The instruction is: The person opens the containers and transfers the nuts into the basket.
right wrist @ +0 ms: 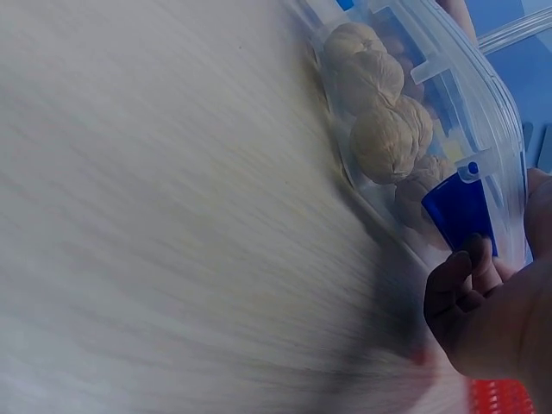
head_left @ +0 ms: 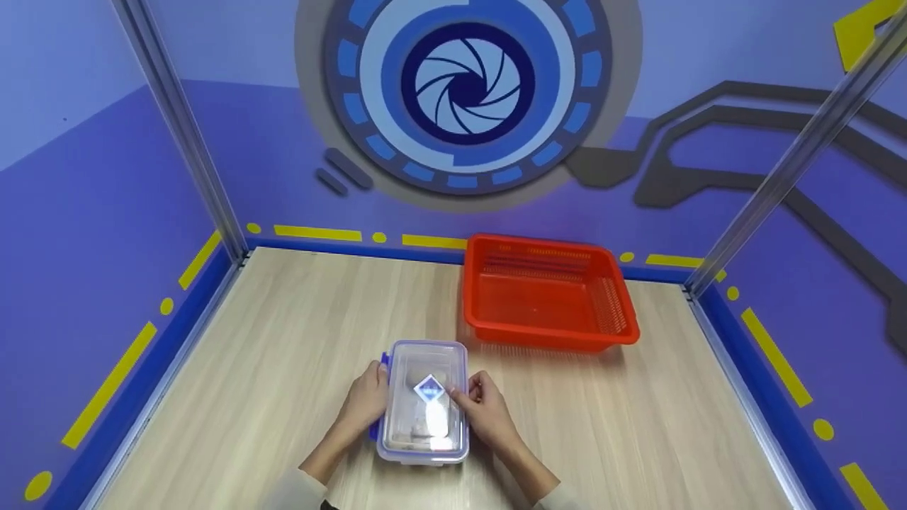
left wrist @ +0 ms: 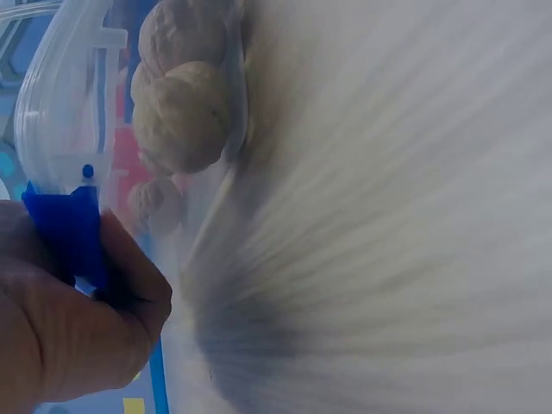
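A clear plastic food container (head_left: 411, 361) with a transparent lid lies lengthwise on the table between both hands. Through its wall show several round, wrinkled tan pieces (right wrist: 384, 142), like walnuts. At its left side my left hand (head_left: 366, 398) grips the edge; in the left wrist view its fingers are curled at a blue latch (left wrist: 69, 228). Opposite, my right hand (head_left: 489, 414) has its thumb on the lid's edge and curled fingers at another blue latch (right wrist: 461, 211), which angles out from the wall. A glare covers part of the lid.
Behind and right of the container stands a red plastic basket (head_left: 545, 334) with perforated sides. The wood-grain table (head_left: 248, 397) is bounded by blue-purple printed panels (head_left: 269, 163) and metal posts (head_left: 188, 134).
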`<act>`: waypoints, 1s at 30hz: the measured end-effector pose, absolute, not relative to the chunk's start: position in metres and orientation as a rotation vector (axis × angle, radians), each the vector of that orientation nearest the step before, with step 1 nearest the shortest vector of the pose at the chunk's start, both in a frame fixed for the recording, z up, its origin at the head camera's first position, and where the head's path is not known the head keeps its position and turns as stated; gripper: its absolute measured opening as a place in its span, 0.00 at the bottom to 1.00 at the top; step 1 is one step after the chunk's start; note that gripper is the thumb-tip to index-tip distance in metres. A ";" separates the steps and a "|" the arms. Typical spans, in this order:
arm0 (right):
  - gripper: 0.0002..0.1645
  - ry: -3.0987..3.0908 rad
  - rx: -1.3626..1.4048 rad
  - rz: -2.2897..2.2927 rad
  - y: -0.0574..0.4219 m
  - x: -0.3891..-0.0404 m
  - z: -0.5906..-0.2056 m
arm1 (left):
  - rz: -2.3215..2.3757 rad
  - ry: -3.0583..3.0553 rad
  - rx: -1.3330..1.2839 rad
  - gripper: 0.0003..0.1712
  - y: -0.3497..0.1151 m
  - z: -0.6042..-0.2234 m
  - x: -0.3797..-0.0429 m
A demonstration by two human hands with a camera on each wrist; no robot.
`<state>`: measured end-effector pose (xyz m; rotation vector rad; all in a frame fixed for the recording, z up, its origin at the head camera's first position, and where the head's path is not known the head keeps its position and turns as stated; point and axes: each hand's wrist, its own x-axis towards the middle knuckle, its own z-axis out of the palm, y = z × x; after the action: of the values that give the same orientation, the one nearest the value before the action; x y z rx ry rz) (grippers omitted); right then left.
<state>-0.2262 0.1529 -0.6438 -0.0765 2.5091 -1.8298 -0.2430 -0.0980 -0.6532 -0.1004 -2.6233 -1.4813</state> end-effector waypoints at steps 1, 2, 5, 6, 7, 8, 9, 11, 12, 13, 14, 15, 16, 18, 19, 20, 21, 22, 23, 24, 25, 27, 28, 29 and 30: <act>0.23 2.507 -0.077 -1.831 0.153 -0.226 -0.644 | -1.525 -2.628 -0.088 0.18 -0.099 -0.655 -0.242; 0.23 2.504 -0.078 -1.831 0.153 -0.225 -0.644 | -1.584 -2.640 -0.036 0.18 -0.099 -0.649 -0.237; 0.24 2.498 -0.089 -1.827 0.153 -0.224 -0.644 | -1.720 -2.647 0.064 0.19 -0.100 -0.644 -0.230; 0.24 2.500 -0.087 -1.822 0.153 -0.224 -0.644 | -1.731 -2.655 0.083 0.19 -0.101 -0.644 -0.230; 0.24 2.502 -0.086 -1.817 0.153 -0.223 -0.644 | -1.737 -2.661 0.090 0.19 -0.101 -0.644 -0.229; 0.24 2.502 -0.085 -1.818 0.154 -0.223 -0.644 | -1.739 -2.665 0.093 0.20 -0.102 -0.644 -0.229; 0.24 2.506 -0.080 -1.816 0.154 -0.223 -0.644 | -1.740 -2.671 0.089 0.20 -0.102 -0.644 -0.230; 0.24 2.509 -0.086 -1.827 0.154 -0.223 -0.644 | -1.786 -2.663 0.093 0.21 -0.102 -0.643 -0.230; 0.24 2.509 -0.086 -1.828 0.154 -0.224 -0.644 | -1.816 -2.655 0.101 0.20 -0.103 -0.643 -0.231; 0.24 2.510 -0.087 -1.830 0.154 -0.224 -0.644 | -1.843 -2.646 0.104 0.20 -0.103 -0.642 -0.232; 0.23 2.507 -0.089 -1.836 0.154 -0.225 -0.644 | -1.871 -2.635 0.110 0.19 -0.104 -0.642 -0.232; 0.23 2.506 -0.089 -1.838 0.153 -0.225 -0.644 | -1.889 -2.624 0.107 0.18 -0.104 -0.642 -0.233; 0.23 2.501 -0.091 -1.842 0.153 -0.225 -0.644 | -1.903 -2.615 0.102 0.17 -0.105 -0.642 -0.234; 0.22 2.494 -0.079 -1.843 0.153 -0.225 -0.644 | -1.898 -2.606 0.092 0.14 -0.106 -0.642 -0.235; 0.21 2.492 -0.076 -1.844 0.153 -0.225 -0.644 | -1.892 -2.604 0.084 0.13 -0.106 -0.642 -0.235; 0.21 2.490 -0.074 -1.847 0.153 -0.225 -0.644 | -1.882 -2.600 0.073 0.12 -0.106 -0.642 -0.236; 0.21 2.490 -0.071 -1.847 0.153 -0.225 -0.644 | -1.867 -2.599 0.067 0.11 -0.106 -0.642 -0.236; 0.21 2.488 -0.071 -1.851 0.153 -0.225 -0.644 | -1.854 -2.603 0.066 0.11 -0.107 -0.642 -0.237; 0.21 2.488 -0.069 -1.853 0.153 -0.225 -0.644 | -1.844 -2.604 0.070 0.10 -0.107 -0.643 -0.238; 0.21 2.486 -0.069 -1.855 0.153 -0.225 -0.644 | -1.820 -2.615 0.063 0.10 -0.107 -0.643 -0.239; 0.21 2.488 -0.068 -1.854 0.153 -0.225 -0.644 | -1.798 -2.628 0.063 0.10 -0.107 -0.643 -0.240; 0.21 2.489 -0.065 -1.856 0.153 -0.225 -0.644 | -1.738 -2.663 0.058 0.08 -0.107 -0.644 -0.242; 0.21 2.486 -0.067 -1.859 0.153 -0.225 -0.644 | -1.699 -2.680 0.047 0.08 -0.107 -0.645 -0.243; 0.21 2.485 -0.066 -1.859 0.153 -0.226 -0.644 | -1.665 -2.693 0.037 0.07 -0.107 -0.645 -0.244; 0.21 2.483 -0.064 -1.860 0.153 -0.226 -0.644 | -1.626 -2.704 0.018 0.06 -0.107 -0.645 -0.244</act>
<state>-0.2260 0.1528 -0.6443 -0.0638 2.4829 -1.8601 -0.2441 -0.1073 -0.6452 0.0181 -2.7036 -1.6263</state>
